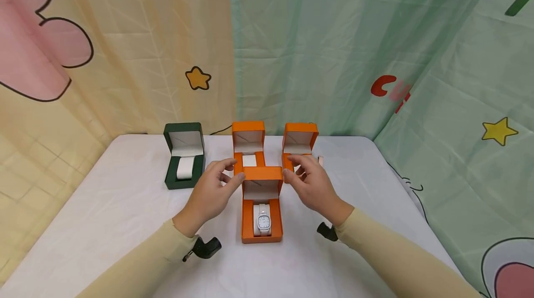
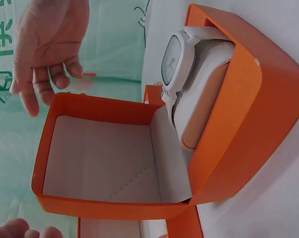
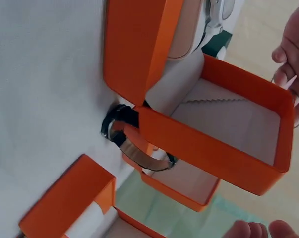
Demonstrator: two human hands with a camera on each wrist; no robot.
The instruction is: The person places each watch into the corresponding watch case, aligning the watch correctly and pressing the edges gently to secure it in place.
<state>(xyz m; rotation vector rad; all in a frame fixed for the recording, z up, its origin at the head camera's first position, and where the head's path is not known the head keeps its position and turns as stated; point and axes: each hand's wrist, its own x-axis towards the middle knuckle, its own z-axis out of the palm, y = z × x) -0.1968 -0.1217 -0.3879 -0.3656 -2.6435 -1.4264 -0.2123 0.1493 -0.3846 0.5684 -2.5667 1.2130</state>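
In the head view, an open orange watch box (image 1: 262, 237) stands nearest me, its lid raised. A white watch (image 1: 263, 222) with a white strap sits around the cushion inside. My left hand (image 1: 211, 192) is at the lid's left side and my right hand (image 1: 314, 186) at its right, fingers loosely bent. Neither hand grips the box. From the left wrist, the right hand (image 2: 52, 49) shows beside the lid corner. A dark watch with a metallic band (image 3: 139, 146) lies behind this box in the right wrist view; the front box hides it from the head camera.
Toward the back of the white-covered table (image 1: 137, 205) stand an open green box (image 1: 170, 175) and two more open orange boxes, one in the middle (image 1: 248, 126) and one at right (image 1: 301, 127). Printed curtains (image 1: 292, 57) hang behind the table.
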